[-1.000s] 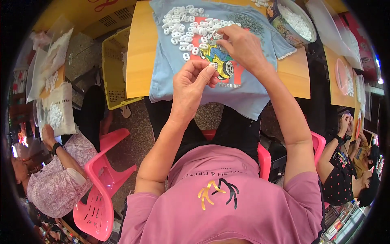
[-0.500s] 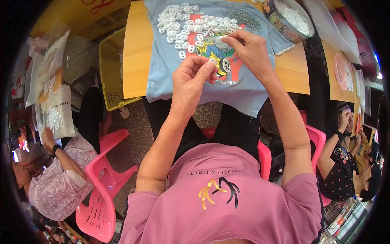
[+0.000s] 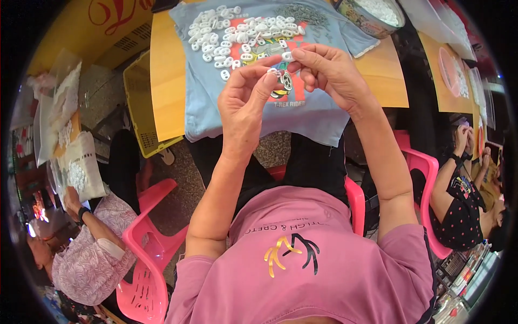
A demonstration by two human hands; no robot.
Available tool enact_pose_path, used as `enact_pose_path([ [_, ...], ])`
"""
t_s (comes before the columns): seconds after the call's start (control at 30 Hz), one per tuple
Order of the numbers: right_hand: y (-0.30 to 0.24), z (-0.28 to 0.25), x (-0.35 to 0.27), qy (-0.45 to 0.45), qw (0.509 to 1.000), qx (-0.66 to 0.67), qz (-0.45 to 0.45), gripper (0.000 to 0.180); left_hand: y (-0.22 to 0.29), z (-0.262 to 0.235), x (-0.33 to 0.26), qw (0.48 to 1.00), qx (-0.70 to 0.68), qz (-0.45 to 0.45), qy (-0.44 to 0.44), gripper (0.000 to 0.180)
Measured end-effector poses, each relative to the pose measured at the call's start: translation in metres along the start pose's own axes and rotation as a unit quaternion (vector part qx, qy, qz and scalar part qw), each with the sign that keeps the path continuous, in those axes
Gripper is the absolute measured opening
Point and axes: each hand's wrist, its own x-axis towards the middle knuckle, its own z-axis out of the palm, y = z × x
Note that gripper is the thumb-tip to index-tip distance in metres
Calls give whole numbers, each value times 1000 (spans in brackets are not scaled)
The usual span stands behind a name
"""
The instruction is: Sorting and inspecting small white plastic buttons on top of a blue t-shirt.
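My left hand [image 3: 243,100] pinches a small white oval plastic piece with two holes [image 3: 273,71] between thumb and forefinger. Just to its right, my right hand [image 3: 329,73] has its thumb and forefinger closed on another small white piece [image 3: 287,56], whose details are partly covered by the fingertips. Both hands hover close together above a light blue printed T-shirt [image 3: 210,116] spread over the table edge. Beyond them on the shirt lies a loose pile of similar white two-holed pieces [image 3: 216,40]. A heap of small grey-green parts [image 3: 305,17] sits to the right of that pile.
A round tin [image 3: 372,26] of white pieces stands at the far right of the wooden table [image 3: 167,92]. Left of the table is a yellow crate [image 3: 145,129]. Pink chairs [image 3: 143,270] flank me, and other people sit on both sides, one in a patterned top [image 3: 94,259].
My right hand has come lower and closer to the left, bringing its white piece beside the left one. The whole view has shifted slightly.
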Motion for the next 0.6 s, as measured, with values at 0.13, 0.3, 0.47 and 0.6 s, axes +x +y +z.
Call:
enact_pose_path([
  [0.13,1,4,-7,11,1000,21,-20,21,-2,2,0,1000,7,17,-10,15],
  [0.3,6,9,-11,8,996,-32,-85,23,-3,3,-1,1000,10,19,-14,15],
  [0.47,3,14,-19,19,991,-90,-99,24,0,6,0,1000,13,14,-13,14],
  [0.6,2,10,-22,11,999,16,-49,24,6,10,-4,999,16,-26,14,14],
])
